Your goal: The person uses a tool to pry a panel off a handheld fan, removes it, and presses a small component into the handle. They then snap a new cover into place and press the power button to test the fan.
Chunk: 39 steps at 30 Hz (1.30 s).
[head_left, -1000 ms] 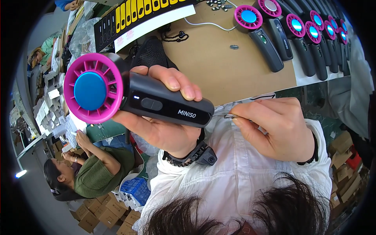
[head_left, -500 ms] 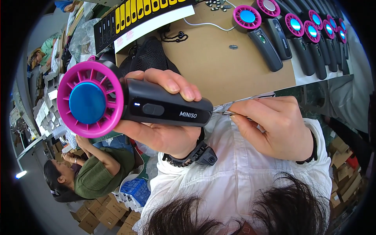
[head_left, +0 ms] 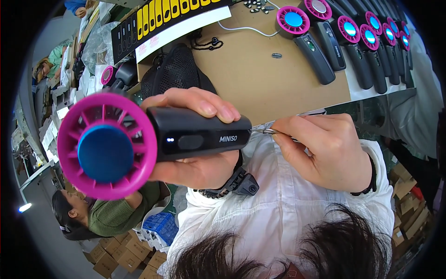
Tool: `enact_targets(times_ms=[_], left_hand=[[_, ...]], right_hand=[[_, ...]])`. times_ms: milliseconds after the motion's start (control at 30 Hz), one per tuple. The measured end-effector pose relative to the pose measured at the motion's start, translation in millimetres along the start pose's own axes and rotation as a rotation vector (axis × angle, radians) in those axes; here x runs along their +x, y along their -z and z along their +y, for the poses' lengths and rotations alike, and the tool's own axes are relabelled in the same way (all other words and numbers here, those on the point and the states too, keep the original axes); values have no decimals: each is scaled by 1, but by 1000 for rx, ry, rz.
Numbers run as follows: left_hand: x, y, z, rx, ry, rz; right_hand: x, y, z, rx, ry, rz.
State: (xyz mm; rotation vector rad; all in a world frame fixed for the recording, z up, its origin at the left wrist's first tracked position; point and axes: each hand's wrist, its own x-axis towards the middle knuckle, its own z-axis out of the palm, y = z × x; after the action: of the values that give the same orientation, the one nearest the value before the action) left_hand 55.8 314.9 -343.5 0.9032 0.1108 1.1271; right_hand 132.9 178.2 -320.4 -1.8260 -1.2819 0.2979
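Observation:
My left hand [head_left: 200, 169] is closed round the black handle of a handheld fan [head_left: 195, 132]. Its head has a pink slotted ring and a shiny blue centre, and two small lights glow beside the oval button. At the handle's far-right end is the tip of a pair of thin metal tweezers [head_left: 265, 131]; whether it touches or enters the edge there is too small to tell. The tweezers are pinched between the thumb and fingers of my right hand [head_left: 320, 151].
More pink-and-black fans [head_left: 316, 60] lie in rows at the right of the brown tabletop [head_left: 253, 74]. A black mesh pouch [head_left: 174, 76], a white cable [head_left: 246, 29], small dark pieces [head_left: 258, 6] and a yellow-and-black sheet [head_left: 169, 23] are nearby. A person in green [head_left: 114, 216] sits at left.
The fan's head has swung down and closer to me, uncovering another fan behind it. My right hand and the tweezers stay almost in place at the handle's end.

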Motion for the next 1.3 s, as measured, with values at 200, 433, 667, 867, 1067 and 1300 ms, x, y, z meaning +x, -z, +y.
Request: enact_targets(times_ms=[200,433,667,867,1067,1300], left_hand=[[1,13,-4,-8,-199,-219],[-4,7,6,-33,-279,-314],[-8,2,11,-15,-390,-296],[-7,5,15,75,-373,-386],[-9,5,9,-19,-407,-296],[-10,5,6,-14,-400,-287]], right_hand=[[-2,-2,-2,-85,28,30],[-8,0,-14,-261,78,30],[-10,-5,-18,-351,122,118],[-9,-1,-21,-405,155,108],[-7,2,-24,-458,165,78],[-5,5,-22,-491,191,27]])
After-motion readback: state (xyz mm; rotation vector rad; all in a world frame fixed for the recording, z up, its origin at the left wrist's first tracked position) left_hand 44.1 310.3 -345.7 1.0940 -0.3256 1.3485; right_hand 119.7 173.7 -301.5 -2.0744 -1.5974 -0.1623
